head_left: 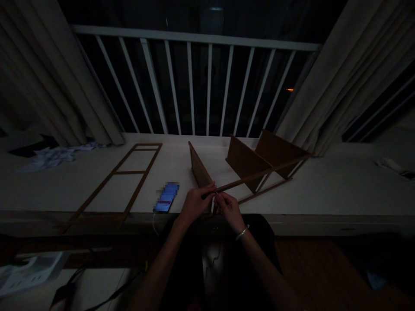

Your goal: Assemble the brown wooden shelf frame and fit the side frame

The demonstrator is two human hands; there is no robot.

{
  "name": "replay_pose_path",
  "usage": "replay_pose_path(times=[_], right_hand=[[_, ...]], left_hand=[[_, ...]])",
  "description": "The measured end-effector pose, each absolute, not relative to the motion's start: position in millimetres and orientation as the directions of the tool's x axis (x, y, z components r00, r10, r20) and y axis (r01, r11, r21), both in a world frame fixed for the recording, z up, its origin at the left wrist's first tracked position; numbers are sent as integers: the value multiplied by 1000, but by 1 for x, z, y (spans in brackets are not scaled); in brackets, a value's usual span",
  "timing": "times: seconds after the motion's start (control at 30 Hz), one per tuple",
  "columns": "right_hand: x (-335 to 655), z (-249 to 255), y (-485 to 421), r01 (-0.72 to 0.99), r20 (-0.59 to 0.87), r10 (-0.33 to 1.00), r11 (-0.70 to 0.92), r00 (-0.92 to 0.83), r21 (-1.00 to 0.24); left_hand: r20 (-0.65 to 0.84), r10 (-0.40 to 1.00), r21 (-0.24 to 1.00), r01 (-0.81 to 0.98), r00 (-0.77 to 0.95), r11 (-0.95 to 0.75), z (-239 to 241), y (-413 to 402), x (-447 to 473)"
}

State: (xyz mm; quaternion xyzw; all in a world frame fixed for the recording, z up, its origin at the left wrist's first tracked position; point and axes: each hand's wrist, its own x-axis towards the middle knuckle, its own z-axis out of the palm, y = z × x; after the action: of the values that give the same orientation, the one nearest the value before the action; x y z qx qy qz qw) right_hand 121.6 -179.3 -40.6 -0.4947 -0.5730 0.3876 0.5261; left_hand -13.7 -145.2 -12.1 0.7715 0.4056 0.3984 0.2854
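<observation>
A partly assembled brown wooden shelf unit lies on its side on the pale window ledge (pixel 181 162), with several boards standing up from its side frame (pixel 248 178). Closed around the near end of that frame, where the leftmost board (pixel 200 166) meets it, is my left hand (pixel 197 202). Right beside it, my right hand (pixel 229 208) pinches at the same corner; whatever is between its fingertips is too small and dark to make out. A second ladder-like wooden frame (pixel 130 172) lies flat to the left, apart from both hands.
A lit phone (pixel 167 198) with a white cable lies left of my hands. White railing (pixel 197 39) and curtains (pixel 327 73) stand behind the ledge. Crumpled paper (pixel 53 157) lies far left. A white power strip (pixel 32 272) and dark cables are at lower left.
</observation>
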Motion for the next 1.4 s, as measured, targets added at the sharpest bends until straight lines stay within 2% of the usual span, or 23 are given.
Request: replay_pose_path(times=[0.17, 0.43, 0.5, 0.67, 0.8, 0.9, 1.03, 1.2, 1.4], right_hand=[[111, -43, -182, 202, 228, 961, 195, 154, -960], [105, -38, -183, 100, 168, 967, 151, 194, -983], [107, -36, -184, 126, 174, 972, 155, 159, -980], [112, -29, -190, 324, 248, 960, 195, 132, -926], [109, -33, -199, 256, 230, 959, 183, 168, -949], [108, -57, -210, 94, 162, 967, 145, 199, -985], [115, -126, -221, -53, 1, 963, 16, 271, -998], [115, -202, -221, -83, -108, 984, -97, 144, -992], [103, -221, -203, -72, -79, 968, -63, 237, -995]], left_hand=[[374, 859, 773, 394, 348, -496, -12, -145, -14], [378, 867, 772, 406, 325, -489, -14, -147, -13], [386, 864, 768, 406, 322, -495, -14, -148, -13], [408, 861, 748, 428, 305, -506, -11, -150, -11], [417, 857, 744, 429, 302, -512, -10, -151, -10], [415, 861, 755, 416, 295, -507, -10, -152, -9], [407, 862, 765, 404, 301, -502, -9, -153, -10], [399, 865, 769, 403, 305, -496, -6, -154, -9], [379, 874, 788, 388, 304, -477, -5, -153, -6]])
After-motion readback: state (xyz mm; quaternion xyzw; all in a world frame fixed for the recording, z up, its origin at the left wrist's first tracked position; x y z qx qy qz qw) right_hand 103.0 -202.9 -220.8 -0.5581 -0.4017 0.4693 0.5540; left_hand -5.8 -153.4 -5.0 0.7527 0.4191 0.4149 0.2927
